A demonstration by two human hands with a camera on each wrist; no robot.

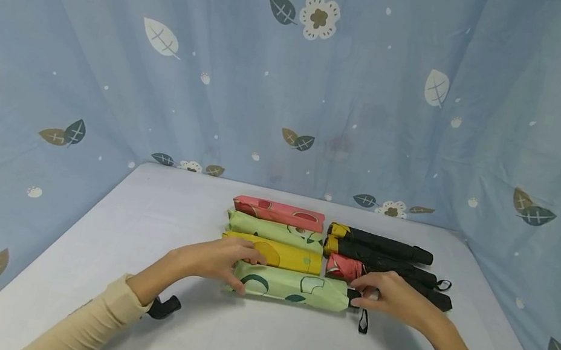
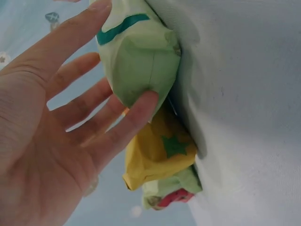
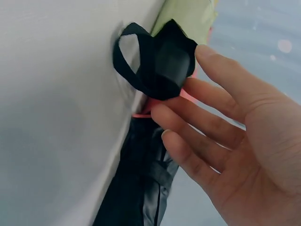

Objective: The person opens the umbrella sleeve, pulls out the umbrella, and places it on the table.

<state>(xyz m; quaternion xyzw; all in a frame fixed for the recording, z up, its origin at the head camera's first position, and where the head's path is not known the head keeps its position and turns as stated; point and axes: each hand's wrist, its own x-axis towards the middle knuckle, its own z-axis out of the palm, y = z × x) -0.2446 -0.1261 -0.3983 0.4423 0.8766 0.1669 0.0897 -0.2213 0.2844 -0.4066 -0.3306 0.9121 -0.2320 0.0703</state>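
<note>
A folded umbrella in a light green sleeve with an avocado pattern (image 1: 290, 287) lies crosswise, nearest in a row of umbrellas. My left hand (image 1: 218, 258) is at its left end, thumb on the near side, other fingers spread behind. In the left wrist view the little finger (image 2: 143, 106) overlaps the sleeve's end. A black handle (image 3: 174, 61) with a wrist loop (image 3: 123, 63) sticks out of the sleeve's right end. Around that end is my right hand (image 1: 393, 300), its thumb tip right at the handle's edge and the other fingers loosely bent beside it.
Behind lie sleeved umbrellas: yellow (image 1: 302, 259), light green (image 1: 266, 229) and red watermelon-patterned (image 1: 280, 212). To their right, dark umbrellas (image 1: 385, 244) lie side by side, one with a red part (image 1: 343, 267). A blue patterned curtain (image 1: 295, 79) surrounds the white table (image 1: 172, 200).
</note>
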